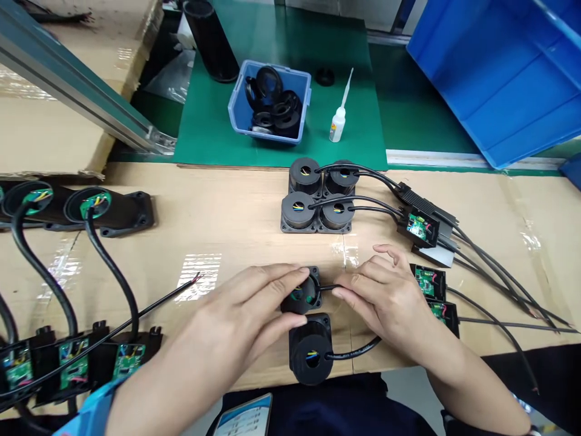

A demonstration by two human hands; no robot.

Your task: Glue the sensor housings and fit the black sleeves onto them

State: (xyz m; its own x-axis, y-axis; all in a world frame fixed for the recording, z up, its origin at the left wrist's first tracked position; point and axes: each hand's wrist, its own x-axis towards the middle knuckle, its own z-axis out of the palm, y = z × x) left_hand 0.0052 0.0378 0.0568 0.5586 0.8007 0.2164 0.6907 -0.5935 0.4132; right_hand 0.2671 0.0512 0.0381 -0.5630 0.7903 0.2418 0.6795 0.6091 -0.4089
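Note:
In the head view, my left hand (247, 312) wraps its fingers and thumb round a small black round housing (300, 300) with a square flange; green shows through its opening. My right hand (385, 293) pinches the black cable (327, 287) that enters this housing from the right. Just below stands a second black housing (312, 363), coloured wires showing in its top hole and a thick cable (351, 354) running right under my right hand. Beside my right wrist lie two black boxes with green circuit boards, the upper board (425, 281) in plain sight.
Several wired black housings (298, 218) stand grouped behind my hands, cabled to boxes (417, 227) at right. Larger black housings (122, 212) and circuit boxes (129, 360) fill the left. Farther back are a blue bin (267, 138) of black rings, a white dropper bottle (337, 124) and a blue crate (494, 79).

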